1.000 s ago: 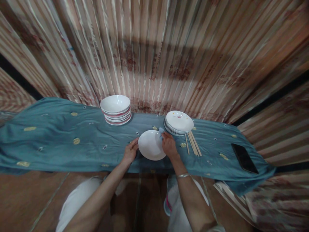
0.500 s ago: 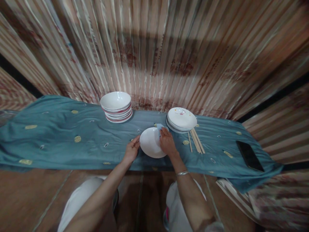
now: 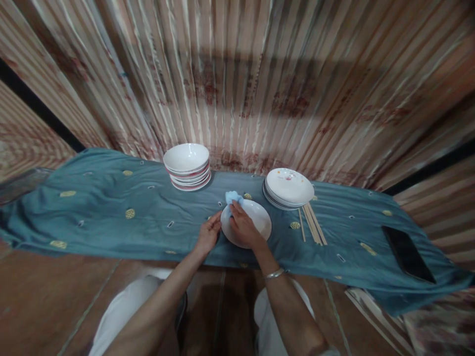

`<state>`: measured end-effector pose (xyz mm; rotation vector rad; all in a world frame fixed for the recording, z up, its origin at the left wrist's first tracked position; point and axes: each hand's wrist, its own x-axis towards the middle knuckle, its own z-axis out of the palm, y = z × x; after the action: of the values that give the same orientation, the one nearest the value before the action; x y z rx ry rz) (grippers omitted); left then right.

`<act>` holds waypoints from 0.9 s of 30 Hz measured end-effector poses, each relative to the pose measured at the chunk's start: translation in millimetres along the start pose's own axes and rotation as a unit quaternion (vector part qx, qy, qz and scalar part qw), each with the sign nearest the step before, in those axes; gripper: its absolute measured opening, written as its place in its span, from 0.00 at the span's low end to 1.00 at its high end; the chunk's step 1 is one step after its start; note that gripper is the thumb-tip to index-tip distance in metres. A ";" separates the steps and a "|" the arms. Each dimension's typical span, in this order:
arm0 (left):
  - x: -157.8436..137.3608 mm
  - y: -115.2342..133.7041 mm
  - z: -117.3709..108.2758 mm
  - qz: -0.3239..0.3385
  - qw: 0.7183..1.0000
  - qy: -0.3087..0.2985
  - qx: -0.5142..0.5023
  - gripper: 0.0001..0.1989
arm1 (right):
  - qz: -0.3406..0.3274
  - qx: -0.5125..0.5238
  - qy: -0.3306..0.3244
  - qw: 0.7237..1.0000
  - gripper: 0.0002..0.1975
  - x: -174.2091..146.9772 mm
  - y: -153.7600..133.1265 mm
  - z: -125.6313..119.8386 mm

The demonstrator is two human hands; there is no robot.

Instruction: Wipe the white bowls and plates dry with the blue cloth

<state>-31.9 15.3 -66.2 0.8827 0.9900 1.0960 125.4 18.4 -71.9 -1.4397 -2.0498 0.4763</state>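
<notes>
From the head view, the one angle here, the person's left hand (image 3: 208, 233) is at the left rim of a white plate (image 3: 261, 220), fingers close together; whether they pinch the rim or only brace it, I can't tell. I'd take that touch as steadying, keeping the plate from sliding on the green tablecloth (image 3: 148, 237). The right hand (image 3: 244, 227) reaches over the plate, holding a crumpled blue cloth (image 3: 233, 197) at the far left of the rim, probably gathered that way so the fingers can press through it. The plate sits near the table's front edge, between and in front of a stack of bowls (image 3: 190, 179) and a stack of plates (image 3: 289, 188), likely for easy reach. Its hollow faces up; being round, it has no real long axis, and any slight tilt is hard to judge. The cloth's loose end points away from the person, towards the curtain (image 3: 230, 99).
</notes>
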 end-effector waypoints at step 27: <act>1.5 15.2 1.2 -0.053 0.997 0.057 0.007 0.22 | 0.051 0.151 -0.154 0.975 0.14 -61.9 -38.5 -80.0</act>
<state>-35.0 20.2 -51.9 0.7760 1.1273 1.0588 164.1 -56.2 -3.6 -1.3545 -2.0269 1.0648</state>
